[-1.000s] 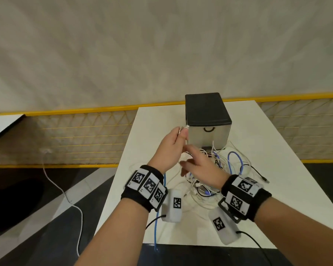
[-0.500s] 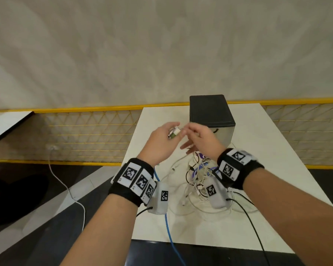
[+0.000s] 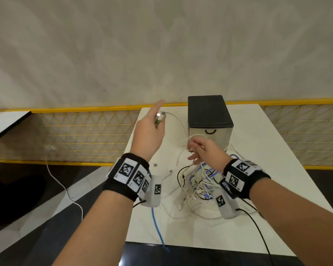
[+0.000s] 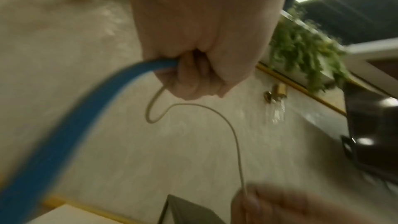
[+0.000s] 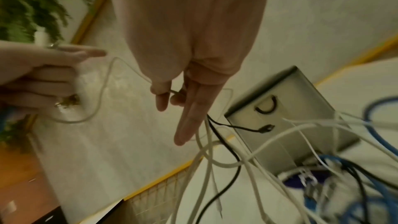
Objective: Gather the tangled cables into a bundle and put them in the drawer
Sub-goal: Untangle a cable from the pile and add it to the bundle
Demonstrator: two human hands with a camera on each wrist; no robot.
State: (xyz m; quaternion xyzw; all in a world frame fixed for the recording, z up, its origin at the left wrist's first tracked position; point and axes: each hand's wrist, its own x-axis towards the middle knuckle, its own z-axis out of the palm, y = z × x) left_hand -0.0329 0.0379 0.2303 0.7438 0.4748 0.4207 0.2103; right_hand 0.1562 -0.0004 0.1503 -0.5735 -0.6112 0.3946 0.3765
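Observation:
A tangle of white, blue and black cables (image 3: 200, 182) lies on the white table (image 3: 277, 169) in front of a small drawer box (image 3: 210, 114) with a black top; its grey drawer front (image 5: 280, 117) is closed. My left hand (image 3: 158, 120) is raised left of the box, fingers curled round a white cable end with its plug (image 3: 161, 116). In the left wrist view this fist (image 4: 193, 81) also grips a blue cable (image 4: 86, 108). My right hand (image 3: 193, 150) pinches the thin white cable (image 5: 107, 77) between thumb and forefinger (image 5: 170, 98), just above the tangle.
A blue cable (image 3: 158, 227) hangs over the table's front edge. A yellow mesh fence (image 3: 85, 131) runs behind the table. A white cord (image 3: 65, 189) trails on the floor at the left. Another tabletop (image 3: 4, 120) shows at the far left.
My hands have parted: the left rose up and to the left with the plug, drawing the white cable out. The right dropped towards the tangle, holding the same cable.

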